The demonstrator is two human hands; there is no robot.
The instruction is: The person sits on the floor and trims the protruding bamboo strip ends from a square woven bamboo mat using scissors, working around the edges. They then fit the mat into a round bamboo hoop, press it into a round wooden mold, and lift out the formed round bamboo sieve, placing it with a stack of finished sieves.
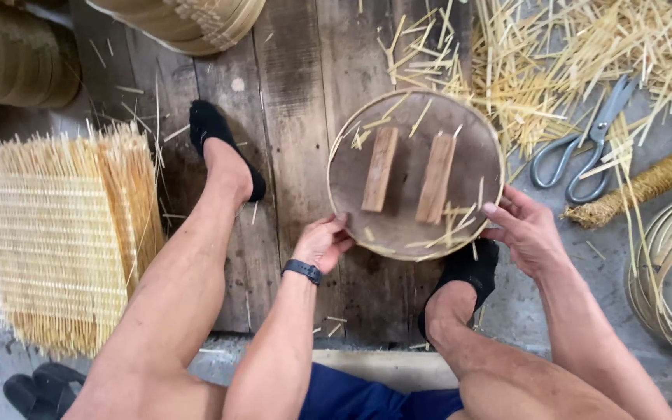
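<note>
Seating stage, by the look: round wooden form (pixel 416 173) on floor planks (pixel 289 93), left hand (pixel 322 243) fingers pinching rim at 7 o'clock, right hand (pixel 524 228) fingers open against 4 o'clock. Next, probably a firmer two-sided grip.

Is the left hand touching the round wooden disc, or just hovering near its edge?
Touching. The head view shows the left hand with its fingers curled onto the lower-left rim of the round wooden disc, no gap visible between them.
</note>
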